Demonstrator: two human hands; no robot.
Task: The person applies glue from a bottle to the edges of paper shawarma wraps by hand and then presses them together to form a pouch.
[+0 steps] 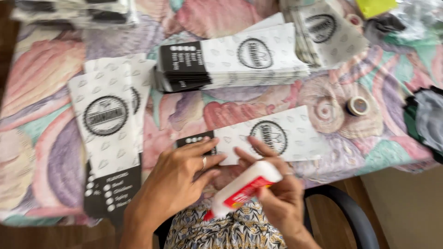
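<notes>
Head view, taking the flat printed paper bag (272,136) near the table's front edge as landmark. The left hand (177,177) lies open, fingers spread, pressing the bag's dark end. The right hand (277,189) grips a white glue bottle (244,186) with a red label, its red nozzle pointing down toward the person's lap, just in front of the bag. Behind the bag sits a thick stack of matching bags (230,62); a second stack (323,30) lies beyond to the right. Left of the bag lie more loose bags (110,138). Right of it stands a tape roll (357,106). The shell-patterned tablecloth (41,138) shows bare around the bag; the table edge runs just beneath both hands.
</notes>
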